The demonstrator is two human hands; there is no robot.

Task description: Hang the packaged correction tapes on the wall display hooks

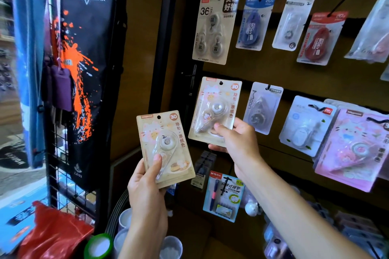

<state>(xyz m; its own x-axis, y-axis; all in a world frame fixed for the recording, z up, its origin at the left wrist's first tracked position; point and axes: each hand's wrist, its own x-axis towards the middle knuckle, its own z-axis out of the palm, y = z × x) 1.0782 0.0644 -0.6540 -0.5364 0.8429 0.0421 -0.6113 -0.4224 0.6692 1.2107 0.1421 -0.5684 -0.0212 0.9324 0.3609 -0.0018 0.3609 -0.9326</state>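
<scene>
My left hand [145,183] grips a beige correction tape pack [166,147] by its lower edge, thumb on the front, held upright in front of the display. My right hand [235,139] grips a second matching beige pack [216,109] by its bottom edge, raised against the brown wall panel [294,75]. That pack's hanging hole lies at the lower row of hooks; whether a hook passes through it I cannot tell. Other packaged tapes hang on black hooks: a three-pack [214,27], a blue pack [254,25], a red pack [320,40] and a pink pack [353,147].
A black wire rack [56,166] with a black-and-orange bag [88,59] stands at the left. Below are a red plastic bag [54,233], white cups [170,246] and a green-rimmed lid [99,246]. A blue pen pack [225,195] hangs low on the wall.
</scene>
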